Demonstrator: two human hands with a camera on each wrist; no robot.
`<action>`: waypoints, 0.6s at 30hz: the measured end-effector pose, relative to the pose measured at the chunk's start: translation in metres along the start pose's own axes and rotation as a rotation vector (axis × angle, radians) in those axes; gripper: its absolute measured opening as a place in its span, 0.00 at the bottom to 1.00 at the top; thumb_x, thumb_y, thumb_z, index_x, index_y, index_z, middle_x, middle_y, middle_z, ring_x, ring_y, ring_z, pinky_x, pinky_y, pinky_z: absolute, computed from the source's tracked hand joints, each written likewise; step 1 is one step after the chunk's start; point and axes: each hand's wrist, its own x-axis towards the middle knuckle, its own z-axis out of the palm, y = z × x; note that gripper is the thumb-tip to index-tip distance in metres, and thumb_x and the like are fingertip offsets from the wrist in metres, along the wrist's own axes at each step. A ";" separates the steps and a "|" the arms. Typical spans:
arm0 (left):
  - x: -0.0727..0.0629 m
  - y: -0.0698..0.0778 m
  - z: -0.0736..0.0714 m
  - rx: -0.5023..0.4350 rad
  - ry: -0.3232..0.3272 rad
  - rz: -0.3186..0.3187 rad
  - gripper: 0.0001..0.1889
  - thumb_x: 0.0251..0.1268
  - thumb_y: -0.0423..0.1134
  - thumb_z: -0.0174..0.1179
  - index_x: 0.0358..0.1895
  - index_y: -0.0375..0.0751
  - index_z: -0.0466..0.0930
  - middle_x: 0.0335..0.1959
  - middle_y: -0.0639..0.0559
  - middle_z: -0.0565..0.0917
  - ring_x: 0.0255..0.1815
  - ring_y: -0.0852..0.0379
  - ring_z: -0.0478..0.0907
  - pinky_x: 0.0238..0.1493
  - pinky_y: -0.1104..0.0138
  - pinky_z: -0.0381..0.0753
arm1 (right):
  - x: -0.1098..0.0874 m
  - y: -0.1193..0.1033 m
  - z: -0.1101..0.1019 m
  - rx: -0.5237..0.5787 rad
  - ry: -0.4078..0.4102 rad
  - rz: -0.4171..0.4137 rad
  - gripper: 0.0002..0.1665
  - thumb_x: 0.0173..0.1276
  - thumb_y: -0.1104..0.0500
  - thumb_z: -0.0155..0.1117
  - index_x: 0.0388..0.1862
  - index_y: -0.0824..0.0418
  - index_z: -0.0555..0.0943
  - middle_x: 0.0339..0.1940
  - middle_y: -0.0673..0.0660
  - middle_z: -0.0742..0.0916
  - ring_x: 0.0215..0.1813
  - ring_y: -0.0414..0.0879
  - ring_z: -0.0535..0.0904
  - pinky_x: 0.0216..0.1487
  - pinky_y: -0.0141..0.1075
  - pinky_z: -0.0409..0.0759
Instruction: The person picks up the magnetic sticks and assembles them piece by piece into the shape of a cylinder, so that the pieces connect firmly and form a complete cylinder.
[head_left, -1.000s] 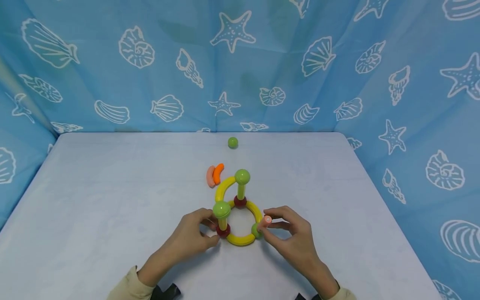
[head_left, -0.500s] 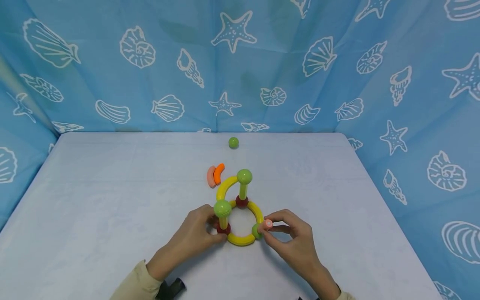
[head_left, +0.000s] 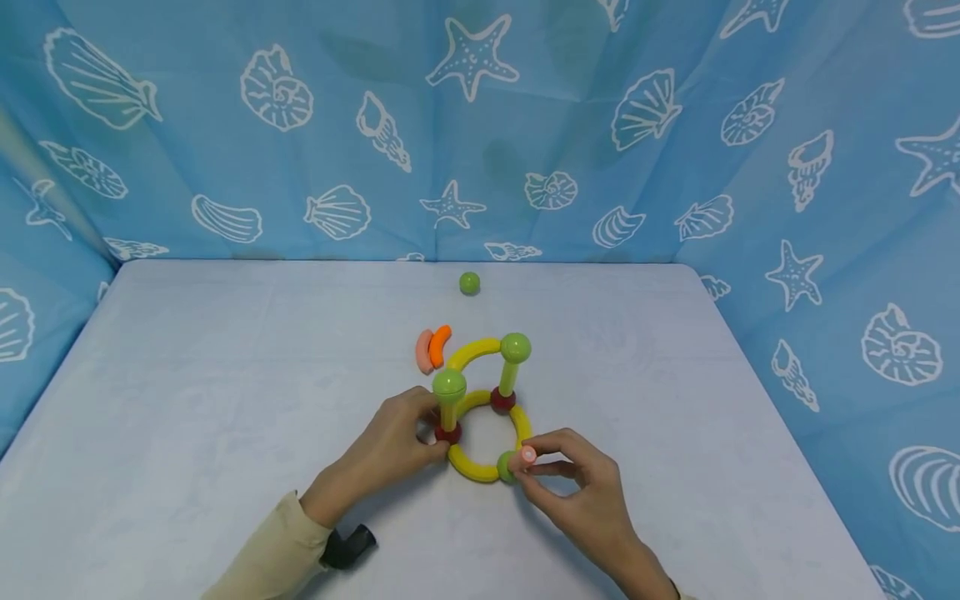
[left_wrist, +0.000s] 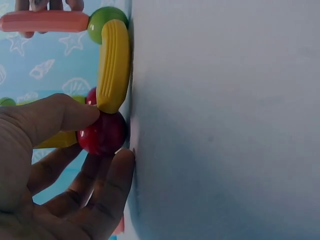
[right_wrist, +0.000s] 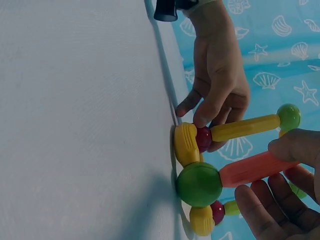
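A toy frame of balls and sticks stands on the table, with a ring of curved yellow sticks (head_left: 471, 467) at its base. My left hand (head_left: 392, 446) grips a dark red ball (left_wrist: 104, 134) at the ring's left, thumb on one side and fingers on the other. From that ball and a second red ball (head_left: 502, 400) rise upright sticks topped by green balls (head_left: 449, 385), bridged by a curved yellow stick (head_left: 474, 350). My right hand (head_left: 581, 487) pinches a salmon-pink straight stick (right_wrist: 255, 169), upright, its lower end at the ring's green ball (right_wrist: 199, 184).
Behind the frame lie a pink curved stick (head_left: 423, 353) and an orange one (head_left: 440, 346), side by side. A loose green ball (head_left: 469, 283) sits near the table's far edge. A blue shell-print curtain (head_left: 300, 167) surrounds the white table (head_left: 225, 375).
The frame has turned clockwise: its left red ball moved away from me, its rear red ball moved right, and the front green ball shifted slightly left. Both hands moved with it, keeping their holds.
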 end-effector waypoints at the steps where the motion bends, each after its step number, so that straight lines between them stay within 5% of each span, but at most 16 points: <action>1: 0.001 0.000 0.000 0.000 0.000 0.005 0.12 0.51 0.31 0.72 0.37 0.49 0.82 0.36 0.60 0.78 0.39 0.59 0.78 0.40 0.65 0.79 | 0.000 -0.001 0.000 -0.005 -0.007 0.007 0.21 0.51 0.80 0.74 0.44 0.68 0.83 0.39 0.58 0.86 0.43 0.48 0.84 0.36 0.42 0.86; 9: 0.004 -0.002 -0.001 -0.013 -0.002 0.033 0.11 0.52 0.29 0.71 0.36 0.46 0.81 0.38 0.56 0.79 0.40 0.58 0.78 0.38 0.66 0.79 | 0.008 0.030 -0.024 0.002 -0.049 0.037 0.25 0.53 0.81 0.71 0.49 0.66 0.82 0.44 0.59 0.85 0.45 0.54 0.84 0.39 0.43 0.86; 13: 0.003 -0.003 0.000 -0.015 0.007 0.021 0.11 0.52 0.30 0.71 0.36 0.46 0.81 0.38 0.56 0.78 0.40 0.57 0.78 0.35 0.68 0.79 | 0.031 0.053 -0.037 -0.022 -0.033 0.073 0.25 0.57 0.78 0.70 0.54 0.66 0.80 0.47 0.62 0.85 0.47 0.55 0.83 0.43 0.38 0.86; 18: 0.001 -0.003 0.002 -0.007 0.015 0.024 0.12 0.53 0.33 0.73 0.38 0.44 0.80 0.38 0.55 0.78 0.39 0.57 0.78 0.34 0.69 0.78 | 0.072 0.052 -0.040 -0.057 -0.052 0.022 0.32 0.60 0.73 0.71 0.64 0.60 0.77 0.53 0.61 0.84 0.53 0.52 0.82 0.48 0.38 0.84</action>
